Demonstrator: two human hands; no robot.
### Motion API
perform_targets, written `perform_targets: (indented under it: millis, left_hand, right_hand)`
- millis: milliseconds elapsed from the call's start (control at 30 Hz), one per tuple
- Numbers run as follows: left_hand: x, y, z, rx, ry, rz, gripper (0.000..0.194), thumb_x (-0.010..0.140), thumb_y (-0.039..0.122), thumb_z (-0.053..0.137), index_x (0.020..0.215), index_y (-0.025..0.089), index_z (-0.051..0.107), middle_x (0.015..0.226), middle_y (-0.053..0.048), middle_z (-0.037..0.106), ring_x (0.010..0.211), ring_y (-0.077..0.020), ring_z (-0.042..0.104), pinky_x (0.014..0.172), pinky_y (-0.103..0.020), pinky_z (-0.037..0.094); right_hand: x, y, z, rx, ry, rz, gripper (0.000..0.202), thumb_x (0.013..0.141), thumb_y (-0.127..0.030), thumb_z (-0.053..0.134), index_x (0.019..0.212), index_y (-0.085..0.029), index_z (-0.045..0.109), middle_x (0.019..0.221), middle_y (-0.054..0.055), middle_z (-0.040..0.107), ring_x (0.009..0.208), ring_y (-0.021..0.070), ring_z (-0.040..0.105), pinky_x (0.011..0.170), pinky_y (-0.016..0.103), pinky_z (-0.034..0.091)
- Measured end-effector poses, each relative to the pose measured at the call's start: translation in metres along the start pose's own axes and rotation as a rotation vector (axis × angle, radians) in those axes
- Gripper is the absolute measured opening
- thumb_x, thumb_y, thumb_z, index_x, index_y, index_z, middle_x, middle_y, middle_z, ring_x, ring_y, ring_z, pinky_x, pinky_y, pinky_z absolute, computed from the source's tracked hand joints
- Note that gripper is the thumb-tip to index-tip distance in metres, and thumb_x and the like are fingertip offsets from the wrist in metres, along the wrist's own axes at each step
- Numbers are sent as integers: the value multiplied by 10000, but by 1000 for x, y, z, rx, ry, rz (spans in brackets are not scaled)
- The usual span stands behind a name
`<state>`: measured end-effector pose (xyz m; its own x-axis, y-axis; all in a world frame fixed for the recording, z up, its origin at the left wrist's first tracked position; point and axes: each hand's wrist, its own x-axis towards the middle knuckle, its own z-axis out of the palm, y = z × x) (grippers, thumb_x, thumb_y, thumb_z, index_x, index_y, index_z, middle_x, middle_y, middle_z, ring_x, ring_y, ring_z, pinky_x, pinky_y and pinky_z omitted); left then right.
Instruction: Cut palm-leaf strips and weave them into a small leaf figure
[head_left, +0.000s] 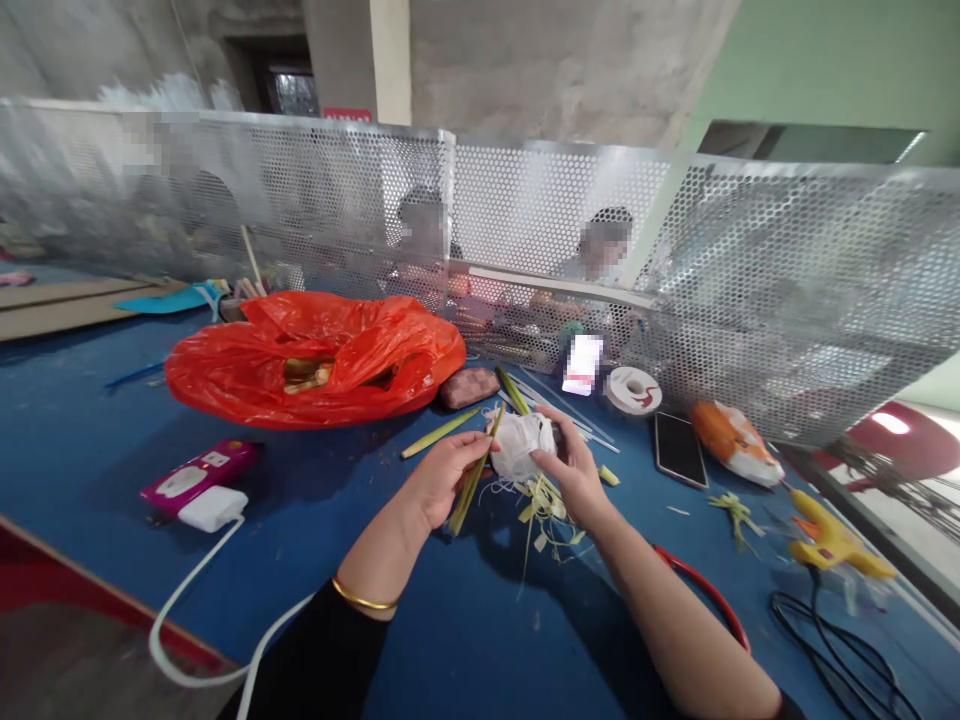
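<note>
My left hand (454,468) pinches a long green leaf strip (470,492) between thumb and fingers, and its lower end points down toward the table. My right hand (576,468) is closed round a white bundle (517,440) that looks like thin plastic or ribbon; what lies inside it is hidden. The leaf strip touches or nearly touches the bundle's left side. Pale green shreds and curls (551,505) lie under the bundle. Another green strip (442,433) rests on the table to the left, and a thicker stalk piece (512,390) lies just behind the bundle.
A red plastic bag (225,375) with stalks inside stands back left, beside a brown checked pouch (469,387). A purple power strip (199,475) trails a white cable. Rightward are a ribbon spool (632,390), a dark phone (680,450) and a yellow glue gun (836,540). A perforated metal screen (555,200) borders the back.
</note>
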<state>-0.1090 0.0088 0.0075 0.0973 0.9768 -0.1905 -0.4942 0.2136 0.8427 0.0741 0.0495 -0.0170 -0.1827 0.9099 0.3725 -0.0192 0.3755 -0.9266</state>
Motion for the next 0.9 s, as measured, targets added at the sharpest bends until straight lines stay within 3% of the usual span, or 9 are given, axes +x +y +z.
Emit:
perform_targets:
  millis: [133, 233, 333, 433, 533, 633, 800, 900]
  left_hand:
    - [-2, 1, 2, 54, -25, -33, 99, 707, 231, 767, 701, 148, 715, 629, -44, 668, 529, -120, 589, 521, -214, 436]
    - [-1, 0, 5, 81, 37, 35, 130, 692, 258, 775, 698, 143, 717, 650, -40, 660, 519, -102, 563, 497, -202, 426]
    - [0, -1, 6, 102, 83, 86, 161, 677, 282, 784, 690, 136, 715, 679, -33, 652, 540, -93, 552, 516, -201, 456]
    - [1, -1, 7, 111, 82, 87, 180, 661, 291, 791, 698, 131, 718, 694, -41, 653, 570, -104, 563, 529, -208, 479]
    - [1, -1, 7, 131, 88, 95, 199, 648, 302, 797, 707, 126, 725, 681, -39, 638, 576, -105, 555, 516, -202, 478]
    - [1, -1, 6, 145, 106, 121, 216, 633, 317, 805, 710, 130, 730, 687, -26, 622, 571, -94, 534, 524, -201, 488]
    - [2, -2, 5, 149, 137, 152, 254, 605, 353, 823, 689, 132, 728, 637, 0, 577, 539, -83, 509, 523, -208, 496]
    - [3, -2, 5, 146, 144, 159, 285, 591, 378, 828, 702, 133, 735, 649, 0, 586, 539, -82, 515, 536, -212, 506]
  right_hand:
    - [-1, 3, -5, -12, -50, -28, 621, 737, -308, 658, 1319, -222, 459, 1284, 93, 575, 1153, 269, 566, 989, 427, 450]
    - [1, 1, -10, -95, -75, -47, 688, 748, -355, 684, 1371, -229, 423, 1350, 111, 531, 1216, 274, 537, 1035, 449, 420]
    - [2, -8, -12, -318, -34, -222, 690, 754, -359, 724, 1379, -261, 449, 1392, 116, 480, 1280, 280, 477, 1075, 474, 377]
    - [0, -21, -9, -509, -34, -424, 431, 799, -295, 699, 1220, -277, 610, 1330, 104, 522, 1256, 274, 489, 1052, 467, 401]
    - [-2, -30, -3, -578, -98, -510, 134, 845, -220, 625, 937, -270, 707, 1178, 80, 626, 1194, 262, 536, 1009, 459, 434]
    - [-2, -33, -2, -434, -75, -392, 97, 835, -211, 613, 768, -243, 675, 971, 51, 697, 1101, 249, 593, 988, 433, 444]
    - [1, -29, -8, -232, 345, -93, 108, 844, -303, 582, 818, -200, 599, 814, 40, 662, 792, 206, 632, 777, 366, 500]
    - [-1, -31, -5, -194, 369, -43, 192, 855, -376, 569, 799, -193, 567, 704, 11, 608, 691, 182, 611, 680, 320, 493]
